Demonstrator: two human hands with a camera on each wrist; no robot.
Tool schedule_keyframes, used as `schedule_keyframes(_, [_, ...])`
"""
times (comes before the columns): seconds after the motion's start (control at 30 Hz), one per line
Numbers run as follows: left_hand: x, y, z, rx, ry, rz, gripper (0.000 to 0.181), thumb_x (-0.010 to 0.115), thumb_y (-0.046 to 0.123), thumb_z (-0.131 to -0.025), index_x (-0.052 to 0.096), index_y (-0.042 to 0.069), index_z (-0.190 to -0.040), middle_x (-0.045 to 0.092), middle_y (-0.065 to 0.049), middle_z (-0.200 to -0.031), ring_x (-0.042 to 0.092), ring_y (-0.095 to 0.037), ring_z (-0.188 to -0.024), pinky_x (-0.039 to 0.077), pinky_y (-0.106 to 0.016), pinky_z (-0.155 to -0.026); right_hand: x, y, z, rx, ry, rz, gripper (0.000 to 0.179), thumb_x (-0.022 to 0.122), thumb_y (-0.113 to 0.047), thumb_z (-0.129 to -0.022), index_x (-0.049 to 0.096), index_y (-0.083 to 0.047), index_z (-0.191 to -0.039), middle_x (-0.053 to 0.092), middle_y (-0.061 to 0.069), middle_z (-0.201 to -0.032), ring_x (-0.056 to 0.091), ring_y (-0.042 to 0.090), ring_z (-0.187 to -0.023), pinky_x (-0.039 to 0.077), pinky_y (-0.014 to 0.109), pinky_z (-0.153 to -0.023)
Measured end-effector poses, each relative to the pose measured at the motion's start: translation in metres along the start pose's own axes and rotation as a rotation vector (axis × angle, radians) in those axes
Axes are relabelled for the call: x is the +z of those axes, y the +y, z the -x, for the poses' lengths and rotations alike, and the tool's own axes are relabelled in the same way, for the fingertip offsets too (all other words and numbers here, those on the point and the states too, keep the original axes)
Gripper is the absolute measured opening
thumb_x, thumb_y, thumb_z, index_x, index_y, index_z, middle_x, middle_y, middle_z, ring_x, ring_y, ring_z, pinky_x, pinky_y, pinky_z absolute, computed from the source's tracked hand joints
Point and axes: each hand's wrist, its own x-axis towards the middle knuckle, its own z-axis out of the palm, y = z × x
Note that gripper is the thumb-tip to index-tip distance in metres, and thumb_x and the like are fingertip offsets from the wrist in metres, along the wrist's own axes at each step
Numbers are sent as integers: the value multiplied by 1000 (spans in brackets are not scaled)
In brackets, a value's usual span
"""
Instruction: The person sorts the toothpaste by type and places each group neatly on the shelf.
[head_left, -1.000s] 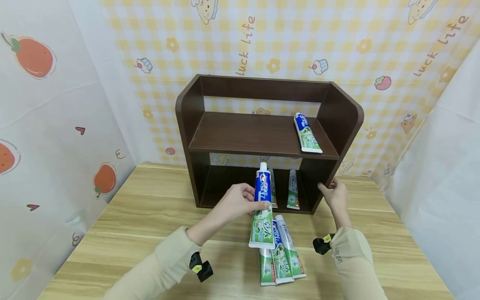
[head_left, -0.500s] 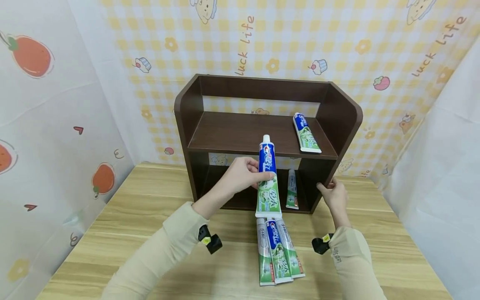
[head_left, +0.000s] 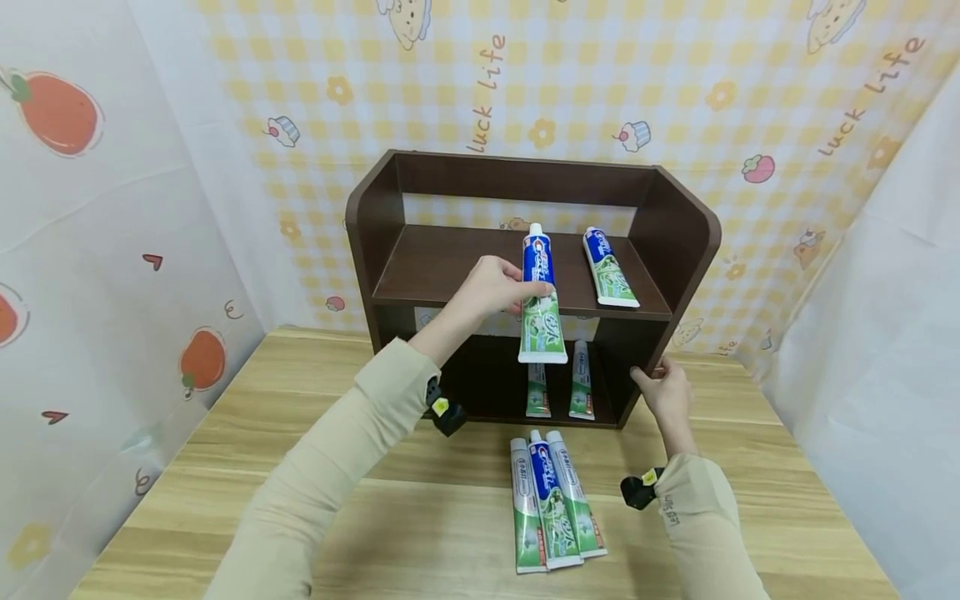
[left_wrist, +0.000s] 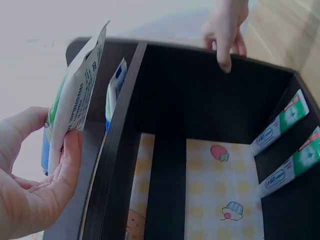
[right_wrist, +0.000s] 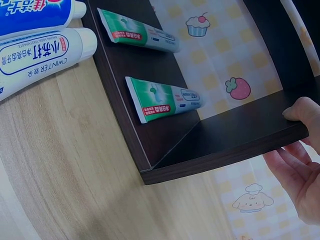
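"what's in the head view?"
"the left hand (head_left: pixel 487 292) pinches a blue-green tube (head_left: pixel 542 323), with the top board (head_left: pixel 431 260) just ahead. i guess the step is putting it up there."
"left wrist?"
"thumb one side, fingers the other. next calls for going forward, then down (can't tell if it touches)."
"right wrist?"
"the right hand (right_wrist: pixel 303 175) grips the shelf wall (right_wrist: pixel 235 130), thumb inside, fingers outside."

"What's lettered on the checked backdrop (head_left: pixel 450 83)?"

"'luck life', twice."

"And on the raised blue-and-green tube (head_left: pixel 542 323)?"

"'Crest'; the characters lower down are unclear."

"The white tube (right_wrist: pixel 45 57)?"

"小苏打 and CWINTER, in the right wrist view. The blue tube (right_wrist: pixel 35 16) beside it reads 佳洁士."
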Motion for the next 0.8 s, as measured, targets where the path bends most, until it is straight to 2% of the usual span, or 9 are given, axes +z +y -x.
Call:
schedule_keyframes(0.13, [-1, 4, -17, -17, 27, 23, 50, 73, 30, -76, 54, -2, -110, 65, -14, -102, 68, -20, -73, 57, -27, -68, 1, 1, -1, 7, -6, 3, 25, 59, -25, -84, 51, -1, -84, 61, 23, -96, 57, 36, -87, 39, 39, -70])
schedule_keyframes(0.23, [-1, 7, -29, -27, 47, 31, 49, 74, 29, -75, 55, -3, -108, 66, -15, -100, 69, -22, -74, 56, -24, -62, 1, 2, -1, 9, -2, -2, 25, 60, -24, -84, 50, -1, -83, 61, 23, -96, 57, 36, -87, 38, 40, -72])
schedule_keyframes(0.47, [1, 11, -57, -72, 108, 50, 48, 75, 25, -75, 56, -2, -108, 66, -15, -100, 69, -24, -79, 56, -24, -60, -1, 1, -1, 6, 17, -11, 25, 61, -24, -83, 51, -1, -83, 62, 22, -94, 57, 36, -86, 38, 40, -71])
schedule_keyframes(0.67, [4, 13, -76, -146, 155, -5, 49, 74, 26, -76, 53, 0, -112, 65, -13, -101, 69, -21, -76, 55, -22, -57, 0, 2, -1, 3, 19, -8, 24, 61, -23, -83, 52, -1, -83, 62, 21, -91, 58, 34, -82, 39, 33, -65])
schedule_keyframes(0.8, [2, 15, -82, -177, 165, -82, 59, 73, 27, -77, 45, 3, -122, 61, -14, -107, 68, -19, -73, 54, -21, -55, 2, 2, -1, -3, 31, -20, 23, 61, -22, -82, 53, -1, -82, 62, 18, -86, 57, 31, -79, 37, 28, -61])
